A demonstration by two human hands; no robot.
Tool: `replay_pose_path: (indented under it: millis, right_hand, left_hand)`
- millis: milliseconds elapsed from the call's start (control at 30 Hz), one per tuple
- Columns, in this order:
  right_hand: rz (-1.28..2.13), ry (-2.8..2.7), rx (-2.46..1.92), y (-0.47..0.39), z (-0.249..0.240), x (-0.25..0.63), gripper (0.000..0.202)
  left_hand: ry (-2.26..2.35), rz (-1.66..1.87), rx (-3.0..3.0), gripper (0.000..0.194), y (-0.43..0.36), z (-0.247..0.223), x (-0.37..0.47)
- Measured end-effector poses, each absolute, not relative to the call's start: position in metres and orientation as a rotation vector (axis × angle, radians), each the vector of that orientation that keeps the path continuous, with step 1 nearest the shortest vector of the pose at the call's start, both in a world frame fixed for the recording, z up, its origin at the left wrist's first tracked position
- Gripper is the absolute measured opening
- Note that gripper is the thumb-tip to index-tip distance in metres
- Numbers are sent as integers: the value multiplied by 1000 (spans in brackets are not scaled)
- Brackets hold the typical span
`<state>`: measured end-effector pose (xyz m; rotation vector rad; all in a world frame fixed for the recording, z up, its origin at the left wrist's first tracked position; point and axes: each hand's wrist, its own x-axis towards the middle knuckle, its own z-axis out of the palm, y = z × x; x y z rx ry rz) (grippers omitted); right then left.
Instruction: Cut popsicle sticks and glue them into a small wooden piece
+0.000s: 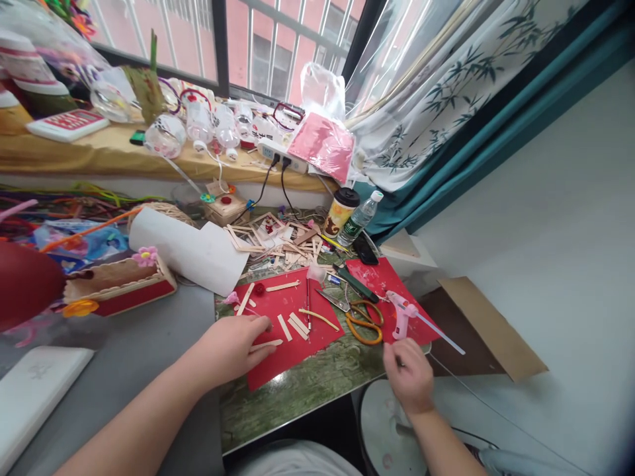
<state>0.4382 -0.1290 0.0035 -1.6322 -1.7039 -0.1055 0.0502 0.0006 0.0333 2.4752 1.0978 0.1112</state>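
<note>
My left hand (233, 349) rests on a red sheet (278, 362), thumb and fingers apart around a craft stick (268, 345) that lies there. Cut stick pieces (298, 326) and a curved strip (319, 318) lie to its right, a pink flower (231, 298) above it. My right hand (409, 375) is curled closed at the table's front edge; what its fingers hold, if anything, is hidden. Just above it lies a pink glue gun (401, 313) with a long glue stick (441, 334) in it. Scissors with orange handles (364, 324) are between the two hands.
Loose sticks (297, 248) are heaped at the back beside a paper cup (340, 211) and a water bottle (360, 218). A utility knife (357, 284) lies near the scissors. A decorated stick box (122, 287) and white paper roll (186, 248) occupy the left.
</note>
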Motion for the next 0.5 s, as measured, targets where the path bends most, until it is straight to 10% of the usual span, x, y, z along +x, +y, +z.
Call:
replay_pose_path:
  millis: [500]
  right_hand:
    - [569,-769,-1916,-66,3,506,26]
  left_hand:
    - [909,119,2366,13,11,21,46]
